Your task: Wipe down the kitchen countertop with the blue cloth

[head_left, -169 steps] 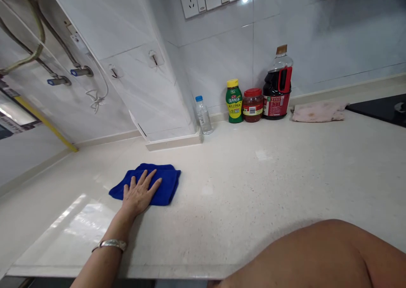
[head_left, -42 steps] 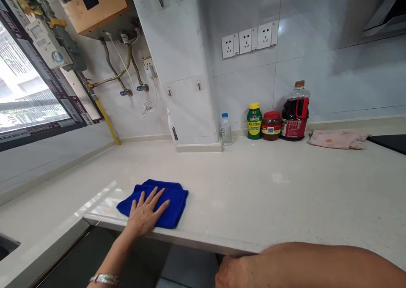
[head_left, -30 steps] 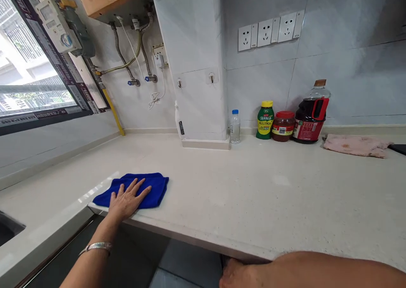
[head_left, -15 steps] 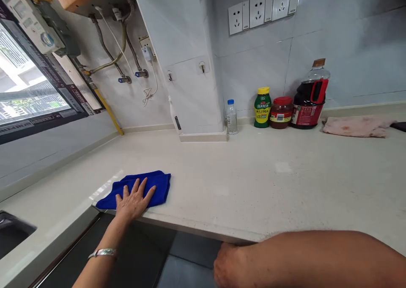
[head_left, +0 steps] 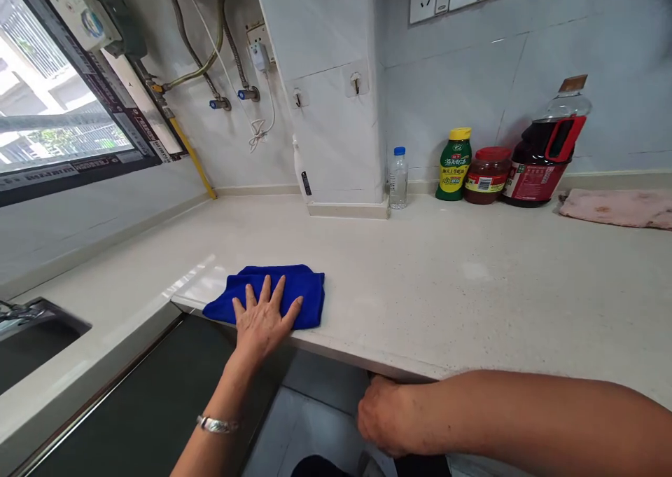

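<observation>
My left hand [head_left: 262, 323] lies flat with its fingers spread on a folded blue cloth [head_left: 311, 298], pressing it against the pale countertop [head_left: 409, 281] by the front edge. One corner of the cloth reaches that edge near the inner corner of the counter. Just below the counter's front edge, my right hand [head_left: 386, 414] is closed in a fist, its back toward me. The curled fingers are hidden, so whatever they grip does not show.
Along the back wall stand a small clear bottle [head_left: 397, 179] with a blue cap, a green bottle [head_left: 454, 165], a red-lidded jar [head_left: 487, 176] and a large dark bottle [head_left: 546, 144]. A pink cloth [head_left: 619, 207] lies right of them. At left is a sink [head_left: 47, 333].
My left hand has slid the blue cloth rightward along the counter, away from the inner corner. The view has tilted down and left. My right hand stays closed below the edge.
</observation>
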A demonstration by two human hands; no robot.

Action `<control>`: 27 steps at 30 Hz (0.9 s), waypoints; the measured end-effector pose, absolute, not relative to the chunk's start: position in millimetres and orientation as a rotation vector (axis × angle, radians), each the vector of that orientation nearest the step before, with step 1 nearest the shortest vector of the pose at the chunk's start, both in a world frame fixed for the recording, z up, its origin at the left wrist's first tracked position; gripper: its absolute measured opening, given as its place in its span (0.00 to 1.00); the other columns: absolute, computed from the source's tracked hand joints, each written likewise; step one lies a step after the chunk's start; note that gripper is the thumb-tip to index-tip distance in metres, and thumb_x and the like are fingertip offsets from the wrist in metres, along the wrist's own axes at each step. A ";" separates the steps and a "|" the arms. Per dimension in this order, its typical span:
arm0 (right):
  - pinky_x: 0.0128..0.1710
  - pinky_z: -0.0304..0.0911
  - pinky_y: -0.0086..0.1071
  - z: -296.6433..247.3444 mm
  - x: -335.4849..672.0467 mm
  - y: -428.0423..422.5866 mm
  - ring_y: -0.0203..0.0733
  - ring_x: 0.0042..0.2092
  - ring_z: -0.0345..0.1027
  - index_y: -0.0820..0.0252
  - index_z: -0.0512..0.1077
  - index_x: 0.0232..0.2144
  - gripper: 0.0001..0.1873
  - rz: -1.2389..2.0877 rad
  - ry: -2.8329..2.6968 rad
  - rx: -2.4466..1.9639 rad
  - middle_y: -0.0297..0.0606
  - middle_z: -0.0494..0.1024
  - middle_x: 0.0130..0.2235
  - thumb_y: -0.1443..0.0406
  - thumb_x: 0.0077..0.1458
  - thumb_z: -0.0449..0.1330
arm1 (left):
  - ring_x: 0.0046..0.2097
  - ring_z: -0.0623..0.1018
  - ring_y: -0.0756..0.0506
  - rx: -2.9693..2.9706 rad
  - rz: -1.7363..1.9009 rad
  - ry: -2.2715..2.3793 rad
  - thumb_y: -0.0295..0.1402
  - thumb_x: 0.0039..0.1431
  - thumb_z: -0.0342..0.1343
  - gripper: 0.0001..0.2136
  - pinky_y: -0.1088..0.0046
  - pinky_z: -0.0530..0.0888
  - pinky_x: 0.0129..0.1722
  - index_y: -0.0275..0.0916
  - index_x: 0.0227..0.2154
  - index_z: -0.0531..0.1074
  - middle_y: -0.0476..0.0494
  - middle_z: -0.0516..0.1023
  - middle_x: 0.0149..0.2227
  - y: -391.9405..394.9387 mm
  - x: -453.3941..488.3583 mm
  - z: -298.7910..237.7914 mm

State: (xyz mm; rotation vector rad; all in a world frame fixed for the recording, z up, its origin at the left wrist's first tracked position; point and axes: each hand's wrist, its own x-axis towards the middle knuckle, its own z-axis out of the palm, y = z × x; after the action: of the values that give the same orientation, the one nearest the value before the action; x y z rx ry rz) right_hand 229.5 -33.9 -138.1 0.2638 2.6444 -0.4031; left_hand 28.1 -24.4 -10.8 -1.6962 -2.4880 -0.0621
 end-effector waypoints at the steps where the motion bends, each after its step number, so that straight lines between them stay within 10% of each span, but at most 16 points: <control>1: 0.36 0.71 0.42 -136.0 231.0 -35.8 0.50 0.33 0.76 0.58 0.69 0.16 0.14 -0.325 2.569 0.275 0.35 0.75 0.22 0.72 0.36 0.71 | 0.71 0.47 0.19 -1.705 -0.073 -2.468 0.58 0.64 0.36 0.37 0.33 0.51 0.66 0.44 0.71 0.49 0.36 0.48 0.73 -27.7 30.2 -11.9; 16: 0.37 0.73 0.41 -61.6 250.8 -54.4 0.51 0.39 0.78 0.64 0.79 0.41 0.11 0.048 2.413 0.016 0.46 0.82 0.35 0.71 0.53 0.65 | 0.74 0.36 0.29 -1.514 -1.126 -2.126 0.40 0.69 0.46 0.24 0.30 0.45 0.68 0.45 0.65 0.61 0.40 0.50 0.73 -79.6 84.2 -85.0; 27: 0.26 0.63 0.35 -43.8 248.8 -40.0 0.49 0.33 0.77 0.66 0.79 0.33 0.04 -0.048 2.366 0.041 0.45 0.82 0.32 0.68 0.54 0.66 | 0.52 0.76 0.38 -1.475 -1.145 -2.125 0.48 0.64 0.53 0.15 0.46 0.51 0.70 0.49 0.41 0.81 0.49 0.84 0.44 -68.2 46.0 -31.1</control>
State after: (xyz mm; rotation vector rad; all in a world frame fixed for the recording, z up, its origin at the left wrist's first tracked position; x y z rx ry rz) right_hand 248.8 -40.0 -43.8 0.0415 2.3664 -0.0482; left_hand 46.0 -68.2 -31.1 -1.4747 -2.1251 -1.1449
